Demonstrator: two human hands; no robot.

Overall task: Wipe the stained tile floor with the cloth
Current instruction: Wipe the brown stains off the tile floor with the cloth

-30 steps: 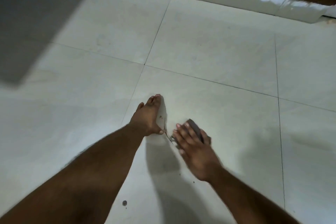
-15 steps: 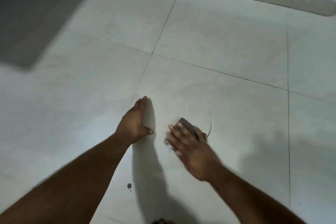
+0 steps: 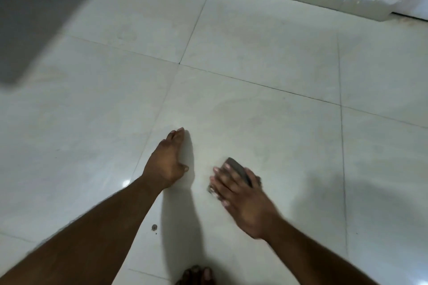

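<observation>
Currently mid-wipe: right hand (image 3: 243, 203), fingers flat, pressing dark cloth (image 3: 238, 170) on tile floor (image 3: 266, 53). Left hand (image 3: 168, 164) open, braced. Next, prob.: reach dark spot (image 3: 154, 227) w/ cloth.

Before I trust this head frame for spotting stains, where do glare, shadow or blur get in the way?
Head view: a glare spot beside the left forearm; hard arm shadows fall behind the left hand and right of the right hand; a grey shaded patch covers the top left; the cloth and fingers are motion-blurred; the dark stain stays sharp.
</observation>
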